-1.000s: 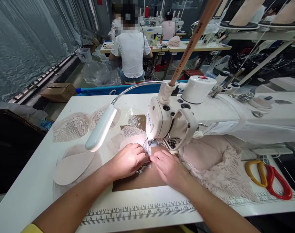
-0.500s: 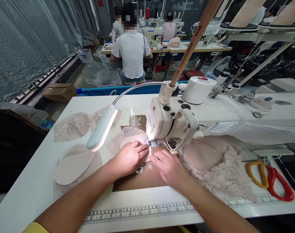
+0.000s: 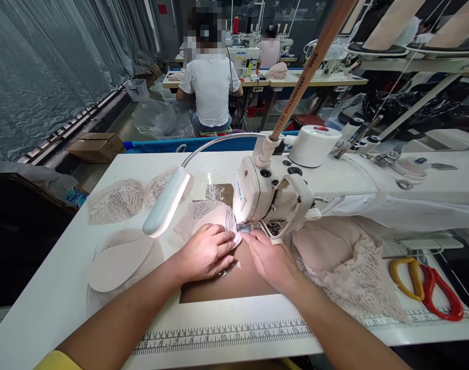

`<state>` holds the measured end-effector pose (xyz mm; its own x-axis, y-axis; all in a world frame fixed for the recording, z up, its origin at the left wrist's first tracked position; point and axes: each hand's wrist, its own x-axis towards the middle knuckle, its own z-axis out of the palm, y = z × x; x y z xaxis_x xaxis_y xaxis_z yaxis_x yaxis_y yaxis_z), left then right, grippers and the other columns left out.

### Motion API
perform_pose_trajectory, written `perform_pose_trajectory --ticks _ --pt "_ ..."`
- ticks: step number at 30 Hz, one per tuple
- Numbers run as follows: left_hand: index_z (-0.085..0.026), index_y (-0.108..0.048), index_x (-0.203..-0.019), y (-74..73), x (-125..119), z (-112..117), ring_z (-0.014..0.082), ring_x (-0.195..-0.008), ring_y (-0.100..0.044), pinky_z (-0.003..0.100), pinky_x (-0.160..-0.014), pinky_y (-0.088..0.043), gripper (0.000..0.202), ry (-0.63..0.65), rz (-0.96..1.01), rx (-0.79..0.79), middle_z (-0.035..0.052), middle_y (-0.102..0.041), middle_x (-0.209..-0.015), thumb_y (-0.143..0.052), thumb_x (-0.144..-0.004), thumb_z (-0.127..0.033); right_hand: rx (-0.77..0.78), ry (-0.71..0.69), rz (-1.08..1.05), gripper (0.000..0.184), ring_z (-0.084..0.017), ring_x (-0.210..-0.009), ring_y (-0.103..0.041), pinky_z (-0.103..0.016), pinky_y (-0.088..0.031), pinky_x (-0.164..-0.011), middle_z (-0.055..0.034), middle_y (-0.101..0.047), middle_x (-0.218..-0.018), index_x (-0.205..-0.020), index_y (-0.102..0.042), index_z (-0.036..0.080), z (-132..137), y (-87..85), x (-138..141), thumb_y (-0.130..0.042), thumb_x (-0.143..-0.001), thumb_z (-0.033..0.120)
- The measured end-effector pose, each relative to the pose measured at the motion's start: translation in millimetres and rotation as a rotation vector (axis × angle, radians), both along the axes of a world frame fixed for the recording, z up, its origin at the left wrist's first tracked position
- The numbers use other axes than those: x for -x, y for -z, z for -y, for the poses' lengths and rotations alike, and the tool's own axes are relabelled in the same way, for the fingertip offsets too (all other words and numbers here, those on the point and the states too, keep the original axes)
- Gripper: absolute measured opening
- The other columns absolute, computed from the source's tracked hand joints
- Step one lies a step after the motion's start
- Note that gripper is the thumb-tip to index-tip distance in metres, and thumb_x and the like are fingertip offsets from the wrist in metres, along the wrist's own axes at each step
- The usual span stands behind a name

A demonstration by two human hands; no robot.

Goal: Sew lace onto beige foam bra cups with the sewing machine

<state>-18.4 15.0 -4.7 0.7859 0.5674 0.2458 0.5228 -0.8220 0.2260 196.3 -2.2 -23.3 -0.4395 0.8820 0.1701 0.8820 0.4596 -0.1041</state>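
My left hand (image 3: 206, 253) presses a pale pink lace cup piece (image 3: 211, 215) down beside the needle of a white sewing machine (image 3: 253, 192), fingers close together. At the right of the needle, the fingertips of my right hand (image 3: 270, 257) are closed on the edge of the same lace piece; the exact grip is partly hidden. The fabric's edge runs under the presser foot, which the machine head mostly covers. Beneath both hands lies a brown cover sheet (image 3: 226, 292) on the machine bed.
Lace pieces (image 3: 116, 201) and a smooth oval cup piece (image 3: 118, 264) lie at left. A bent lamp (image 3: 167, 203) hangs over the table. Sewn lace fabric (image 3: 357, 267) is bunched at right, near red-and-yellow-handled scissors (image 3: 442, 293). A printed ruler (image 3: 219, 336) edges the table. A person (image 3: 211, 87) sits ahead.
The lace piece has turned and shifted slightly at the needle. My right hand has moved a little up, closer to the presser foot; my left fingers have spread slightly over the fabric.
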Motion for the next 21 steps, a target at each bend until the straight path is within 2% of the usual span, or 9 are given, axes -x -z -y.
perform_pose_trajectory --ticks 3,8,12,16,21 --pt "-0.017 -0.067 -0.107 -1.0 1 3 0.0238 -0.100 -0.055 0.039 -0.087 -0.044 0.030 0.049 0.040 0.037 0.0092 -0.064 -0.119 -0.045 -0.094 -0.033 -0.012 -0.017 -0.064 0.040 -0.024 -0.099 -0.059 -0.033 -0.044 -0.083 -0.0103 -0.067 -0.110 -0.124 -0.062 0.021 0 -1.8 0 -0.043 -0.089 0.012" --pt "-0.017 -0.067 -0.104 -0.7 0 4 0.0225 -0.098 -0.057 0.037 -0.084 -0.046 0.029 0.089 0.052 0.049 0.0101 -0.069 -0.109 -0.044 -0.095 -0.030 0.004 -0.142 -0.119 0.036 -0.019 -0.081 -0.056 -0.030 -0.041 -0.068 -0.0074 -0.066 -0.093 -0.114 -0.065 0.019 4 -7.4 0 -0.045 -0.086 0.007" --pt "-0.015 -0.064 -0.114 3.1 -1 4 0.0217 -0.097 -0.057 0.036 -0.083 -0.047 0.031 0.033 0.025 0.019 0.0103 -0.066 -0.117 -0.043 -0.095 -0.027 -0.006 -0.213 -0.132 0.036 -0.019 -0.081 -0.052 -0.028 -0.037 -0.066 -0.0060 -0.063 -0.085 -0.110 -0.066 0.017 7 -7.8 -1 -0.046 -0.083 0.003" --pt "-0.015 -0.064 -0.116 8.1 -2 5 0.0218 -0.095 -0.056 0.036 -0.082 -0.047 0.031 -0.036 0.000 0.001 0.0085 -0.064 -0.123 -0.043 -0.096 -0.026 -0.013 -0.214 -0.093 0.037 -0.018 -0.078 -0.051 -0.028 -0.034 -0.063 -0.0057 -0.063 -0.085 -0.109 -0.066 0.017 9 -7.0 -3 -0.048 -0.081 0.002" --pt "-0.016 -0.064 -0.117 7.4 -3 3 0.0223 -0.093 -0.055 0.036 -0.080 -0.048 0.033 -0.042 -0.006 0.002 0.0073 -0.063 -0.124 -0.043 -0.096 -0.029 -0.059 -0.204 -0.058 0.041 -0.019 -0.080 -0.052 -0.029 -0.036 -0.064 -0.0070 -0.064 -0.085 -0.116 -0.065 0.016 8 -5.4 0 -0.050 -0.079 0.003"
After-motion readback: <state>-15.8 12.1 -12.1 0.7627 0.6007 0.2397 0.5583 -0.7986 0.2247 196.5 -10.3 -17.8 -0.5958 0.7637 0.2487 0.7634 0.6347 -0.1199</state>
